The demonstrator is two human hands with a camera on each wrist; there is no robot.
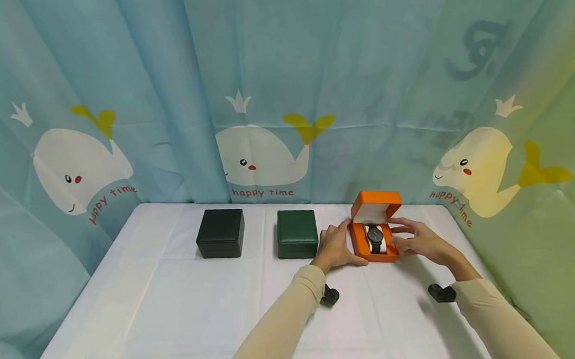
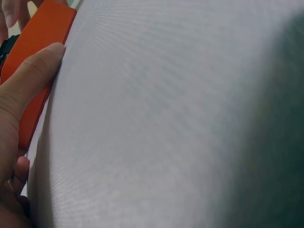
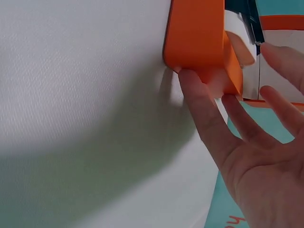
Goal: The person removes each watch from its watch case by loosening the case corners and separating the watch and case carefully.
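Observation:
An orange watch box (image 1: 382, 257) stands at the right of the table, its lid (image 1: 380, 196) raised at the back. Inside it a black wristwatch (image 1: 374, 236) lies around a white cushion (image 1: 384, 245). My left hand (image 1: 335, 248) holds the box's left side, with the thumb (image 2: 40, 66) across the front wall in the left wrist view. At the opposite side is my right hand (image 1: 423, 242), its fingers spread and loosely extended. In the right wrist view, the right thumb (image 3: 194, 90) touches the box's lower corner, and one fingertip comes close to the watch.
A dark green box (image 1: 296, 231) with its lid down sits just left of my left hand. Farther left stands a closed black box (image 1: 220, 230). White cloth (image 1: 187, 315) covers the table, and a blue whale-print curtain (image 1: 361, 69) hangs behind it.

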